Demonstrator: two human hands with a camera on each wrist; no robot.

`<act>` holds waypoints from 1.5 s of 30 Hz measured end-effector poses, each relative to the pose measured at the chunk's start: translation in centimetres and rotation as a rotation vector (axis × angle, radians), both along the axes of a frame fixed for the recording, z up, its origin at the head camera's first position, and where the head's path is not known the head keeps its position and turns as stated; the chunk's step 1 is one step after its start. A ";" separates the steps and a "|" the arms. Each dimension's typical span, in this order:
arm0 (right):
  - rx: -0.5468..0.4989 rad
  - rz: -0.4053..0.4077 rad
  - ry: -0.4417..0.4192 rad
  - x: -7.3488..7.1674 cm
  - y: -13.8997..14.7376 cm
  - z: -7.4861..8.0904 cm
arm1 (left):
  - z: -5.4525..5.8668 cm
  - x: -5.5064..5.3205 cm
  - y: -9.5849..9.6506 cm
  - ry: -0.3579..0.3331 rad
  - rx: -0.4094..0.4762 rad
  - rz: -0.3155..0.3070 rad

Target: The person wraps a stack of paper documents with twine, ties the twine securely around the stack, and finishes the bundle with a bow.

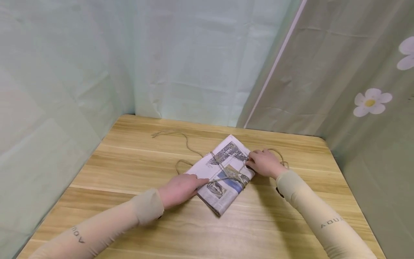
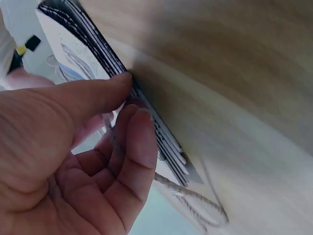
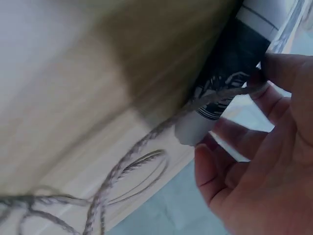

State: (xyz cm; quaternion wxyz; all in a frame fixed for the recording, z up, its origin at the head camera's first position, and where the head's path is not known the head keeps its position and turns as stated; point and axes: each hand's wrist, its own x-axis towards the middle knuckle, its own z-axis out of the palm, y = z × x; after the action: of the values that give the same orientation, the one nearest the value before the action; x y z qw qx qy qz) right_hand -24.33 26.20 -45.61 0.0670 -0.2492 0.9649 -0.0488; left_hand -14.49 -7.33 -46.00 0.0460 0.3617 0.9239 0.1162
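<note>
Newspaper (image 1: 218, 171), folded thick. Lies askew around the middle of the worktop (image 1: 97, 172), one corner toward the far edge. Over it, twine (image 1: 231, 177); trails loose toward the far left corner. In the left hand (image 1: 179, 189), curled narrow, twine, with the thumb against the folded edges; in the right hand (image 1: 265, 162), more twine, pinched between thumb and fingertip.

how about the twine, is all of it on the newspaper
No, a length of the twine lies loose on the table beyond the folded newspaper.
</note>
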 end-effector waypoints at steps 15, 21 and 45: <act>-0.077 -0.158 -0.118 5.5 2.0 -0.5 | 0.1 -3.1 -2.1 -0.217 0.162 0.215; -0.161 -0.159 -0.178 6.9 1.4 -0.9 | -0.2 -4.6 -3.4 -0.331 0.308 0.322; -0.306 -0.292 -0.275 5.0 1.7 -3.1 | 0.4 -7.2 -3.1 -0.352 0.211 0.359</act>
State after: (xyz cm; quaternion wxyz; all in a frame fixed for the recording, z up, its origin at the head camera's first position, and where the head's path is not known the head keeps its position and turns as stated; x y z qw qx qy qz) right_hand -19.38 27.90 -48.68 0.1513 -0.1052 0.9539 -0.2368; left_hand -21.69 -10.42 -45.63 0.1465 0.1692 0.9338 0.2792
